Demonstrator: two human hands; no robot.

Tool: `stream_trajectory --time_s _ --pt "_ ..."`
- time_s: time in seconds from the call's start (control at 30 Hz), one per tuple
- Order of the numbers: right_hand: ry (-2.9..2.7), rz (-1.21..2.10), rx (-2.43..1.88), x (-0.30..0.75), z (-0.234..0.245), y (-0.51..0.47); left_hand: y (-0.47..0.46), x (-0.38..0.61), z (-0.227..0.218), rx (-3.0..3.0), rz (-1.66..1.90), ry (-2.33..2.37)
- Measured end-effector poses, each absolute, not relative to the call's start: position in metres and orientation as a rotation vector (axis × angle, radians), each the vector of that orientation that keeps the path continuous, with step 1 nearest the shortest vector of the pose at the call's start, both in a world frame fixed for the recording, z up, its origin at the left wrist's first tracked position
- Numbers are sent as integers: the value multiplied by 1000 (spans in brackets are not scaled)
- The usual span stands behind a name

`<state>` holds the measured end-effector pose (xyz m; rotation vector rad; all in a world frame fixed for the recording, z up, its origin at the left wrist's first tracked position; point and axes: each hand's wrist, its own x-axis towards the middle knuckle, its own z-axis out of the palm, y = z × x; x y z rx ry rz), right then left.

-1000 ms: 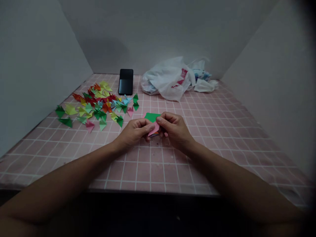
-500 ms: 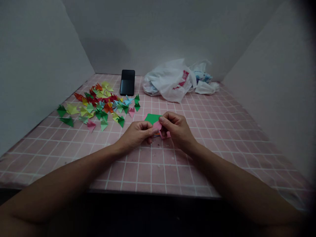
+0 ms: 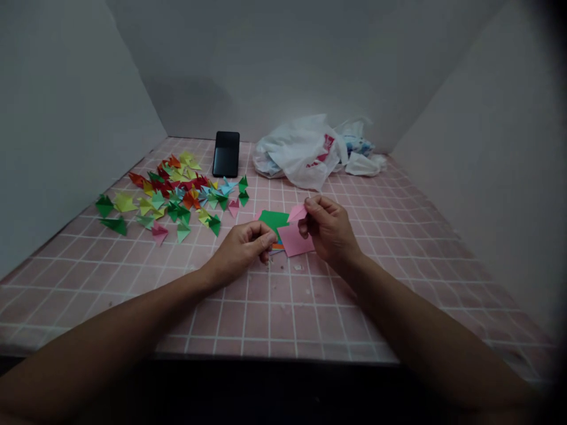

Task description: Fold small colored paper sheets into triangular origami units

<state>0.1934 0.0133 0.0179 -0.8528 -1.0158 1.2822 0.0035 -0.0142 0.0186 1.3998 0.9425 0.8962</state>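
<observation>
Midway between the left and right edges of the pink, white-gridded table (image 3: 398,236), two hands work over a small stack of coloured paper. The right hand (image 3: 330,230) pinches a small folded pink paper (image 3: 297,213) between thumb and forefinger, raised above the stack. Under its lower fingers is a flat pink square (image 3: 293,241), overlapping a green sheet (image 3: 274,220); orange and blue edges show below. The left hand (image 3: 248,245) is closed, its thumb against the curled fingers, just beside the stack's near left corner. Toward the table's left edge spreads a cluster of origami birds (image 3: 179,213) in red, orange, yellow, green, blue and pink. Along the back edge are a black smartphone (image 3: 226,154), a white plastic bag (image 3: 296,154) with red print and, right of it, another white-and-blue bundle (image 3: 361,147).
</observation>
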Motion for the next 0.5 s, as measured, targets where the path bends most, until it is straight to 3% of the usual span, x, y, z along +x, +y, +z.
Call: stream_trajectory --time_s 0.5 --pt "-1209 1361 -985 178 10 -11 -16 4 20 1301 867 975"
